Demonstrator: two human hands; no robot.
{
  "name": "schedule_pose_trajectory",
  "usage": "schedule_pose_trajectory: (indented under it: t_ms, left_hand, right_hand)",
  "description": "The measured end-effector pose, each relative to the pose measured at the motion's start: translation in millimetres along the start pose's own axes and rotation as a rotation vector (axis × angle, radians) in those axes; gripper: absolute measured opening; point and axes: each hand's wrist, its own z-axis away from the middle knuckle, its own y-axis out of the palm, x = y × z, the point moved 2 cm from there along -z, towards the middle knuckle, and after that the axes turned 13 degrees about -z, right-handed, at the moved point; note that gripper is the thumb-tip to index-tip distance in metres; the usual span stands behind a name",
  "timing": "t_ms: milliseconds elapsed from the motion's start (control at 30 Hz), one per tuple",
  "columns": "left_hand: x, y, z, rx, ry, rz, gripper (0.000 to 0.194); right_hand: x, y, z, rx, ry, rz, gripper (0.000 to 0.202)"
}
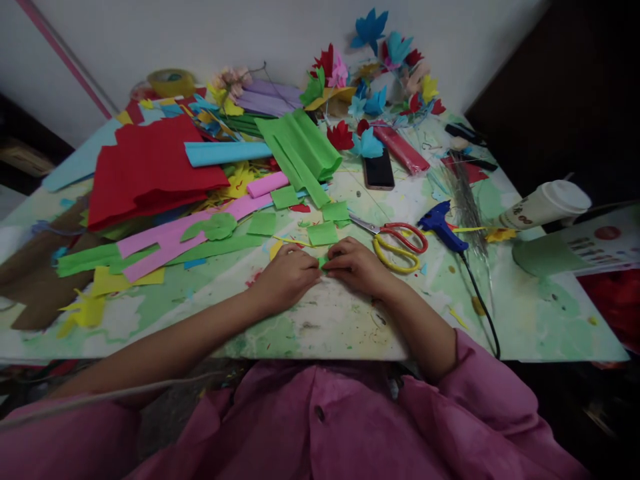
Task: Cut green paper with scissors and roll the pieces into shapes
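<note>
Near the front of the table, my left hand [289,275] and my right hand [354,265] meet fingertip to fingertip. Both pinch a small piece of green crepe paper [323,263], mostly covered by the fingers. Just beyond them lie several cut green squares, one green square [323,233] closest to my hands. Scissors [400,247] with red and yellow handles rest to the right of my right hand, their blades pointing left. A blue glue gun [443,225] lies further right, its black cord running toward the table's front edge.
Red crepe paper [150,167], a green sheet [303,150] and pink strips [170,241] cover the left and middle. Paper flowers [370,103] stand at the back. A phone [379,170], wire bundle [467,193] and lidded paper cup [545,203] are on the right.
</note>
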Motion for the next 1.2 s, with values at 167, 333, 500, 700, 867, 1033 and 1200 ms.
schedule_pose_trajectory:
  t_ms: [167, 333, 500, 700, 867, 1033, 1200]
  left_hand:
    - [-4.0, 2.6, -5.2, 0.002, -0.004, -0.064, 0.025]
    - [-11.8, 2.1, 5.4, 0.025, 0.022, -0.140, 0.025]
    - [-16.7, 2.2, 15.6, 0.022, 0.003, -0.137, 0.025]
    - [-16.0, 3.0, 16.1, 0.034, 0.028, -0.127, 0.024]
    - [-14.5, 3.2, 18.5, -0.006, 0.027, -0.110, 0.025]
    - [-13.3, 3.8, 19.8, 0.019, 0.039, -0.106, 0.025]
    - [-13.3, 3.3, 21.2, 0.032, 0.059, -0.118, 0.024]
  right_hand:
    - [-3.6, 2.9, -0.6, -0.034, -0.025, 0.035, 0.014]
    - [2.7, 5.7, -4.9, -0.051, 0.052, 0.181, 0.011]
    - [5.7, 7.9, -12.5, 0.010, 0.165, 0.233, 0.008]
    - [5.2, 11.6, -15.8, 0.020, 0.210, 0.286, 0.014]
    - [4.3, 17.2, -18.1, 0.038, 0.204, 0.369, 0.017]
    - [4.9, 19.2, -19.2, 0.044, 0.210, 0.387, 0.019]
    - [8.7, 15.2, -18.5, -0.023, 0.249, 0.355, 0.018]
